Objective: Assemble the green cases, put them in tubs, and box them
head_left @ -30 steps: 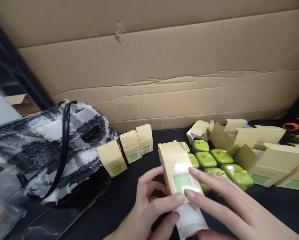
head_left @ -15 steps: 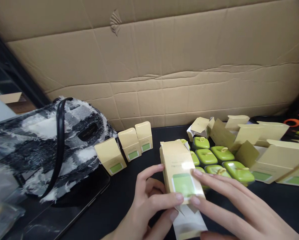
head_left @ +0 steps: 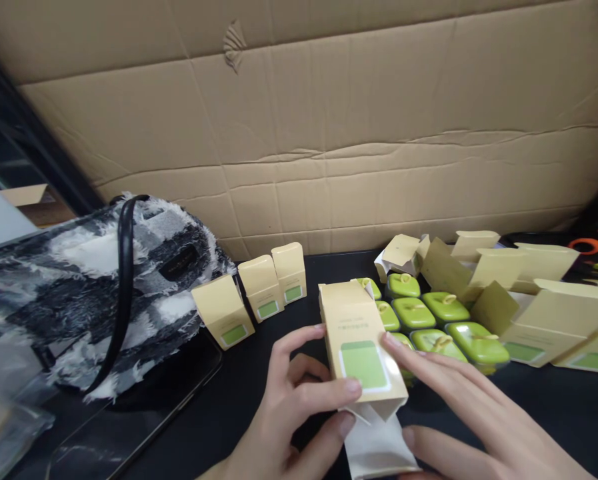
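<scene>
A small cream cardboard box (head_left: pixel 346 313) with a green panel on its front lies tilted between my hands. Its near end is open, and a white-lined flap (head_left: pixel 379 445) hangs down toward me. My left hand (head_left: pixel 299 407) grips the left side, thumb at the lower front edge. Along the right side rests a finger of my right hand (head_left: pixel 459 400), while its thumb is at the flap. Just behind and to the right stand several small containers with green lids (head_left: pixel 413 313) and little looped handles. The inside of the box is hidden.
Three closed cream boxes (head_left: pixel 261 287) stand upright at left, beside a shaggy black-and-white bag (head_left: pixel 169 267) with a black strap. Several open boxes (head_left: pixel 549 320) stand at right. Orange-handled scissors (head_left: pixel 585 247) lie at the far right. A cardboard sheet (head_left: pixel 329 133) forms the back wall.
My right thumb has moved off the lower front edge of the box down to the flap. The near end now gapes wider. My left hand keeps its hold.
</scene>
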Demonstrator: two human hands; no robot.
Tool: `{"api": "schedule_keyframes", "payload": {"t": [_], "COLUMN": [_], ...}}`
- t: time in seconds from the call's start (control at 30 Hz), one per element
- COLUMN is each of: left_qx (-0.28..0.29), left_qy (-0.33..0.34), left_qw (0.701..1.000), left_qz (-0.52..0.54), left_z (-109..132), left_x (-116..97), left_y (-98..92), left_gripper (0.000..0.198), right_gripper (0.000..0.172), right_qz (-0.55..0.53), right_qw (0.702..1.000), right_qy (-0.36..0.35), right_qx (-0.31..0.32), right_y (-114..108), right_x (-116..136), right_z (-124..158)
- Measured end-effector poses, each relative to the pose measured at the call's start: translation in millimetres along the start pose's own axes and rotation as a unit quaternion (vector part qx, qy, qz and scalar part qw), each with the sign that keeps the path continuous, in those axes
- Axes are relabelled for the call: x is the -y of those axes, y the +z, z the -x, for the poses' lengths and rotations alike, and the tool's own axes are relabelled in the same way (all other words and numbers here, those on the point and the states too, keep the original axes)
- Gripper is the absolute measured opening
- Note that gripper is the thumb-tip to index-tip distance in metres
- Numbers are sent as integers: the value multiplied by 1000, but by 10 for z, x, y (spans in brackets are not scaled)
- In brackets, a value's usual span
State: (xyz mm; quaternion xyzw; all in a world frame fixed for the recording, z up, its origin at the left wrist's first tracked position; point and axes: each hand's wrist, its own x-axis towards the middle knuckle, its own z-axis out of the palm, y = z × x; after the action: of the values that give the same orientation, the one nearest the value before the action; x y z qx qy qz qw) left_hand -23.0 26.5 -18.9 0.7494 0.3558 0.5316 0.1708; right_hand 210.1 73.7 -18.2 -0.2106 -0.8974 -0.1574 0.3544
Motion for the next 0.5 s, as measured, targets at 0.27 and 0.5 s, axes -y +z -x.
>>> {"api": "schedule_keyframes", "payload": {"t": [0.27,0.5], "left_qx": [10,69], "left_qy": [-14,42], "left_qw": [1000,997], "left_qz": [12,-13], "left_z": [48,52], "left_x": [-17,63], "left_y": [36,-21], "left_gripper": [30,53], "right_gripper": [21,12], "right_qz": [-40,-61], "right_qw": [999,997], "right_qy": [-5,5], "right_qx": [16,-38], "right_y": [-60,-61], "right_x": [24,-5], "right_z": [-11,-55]}}
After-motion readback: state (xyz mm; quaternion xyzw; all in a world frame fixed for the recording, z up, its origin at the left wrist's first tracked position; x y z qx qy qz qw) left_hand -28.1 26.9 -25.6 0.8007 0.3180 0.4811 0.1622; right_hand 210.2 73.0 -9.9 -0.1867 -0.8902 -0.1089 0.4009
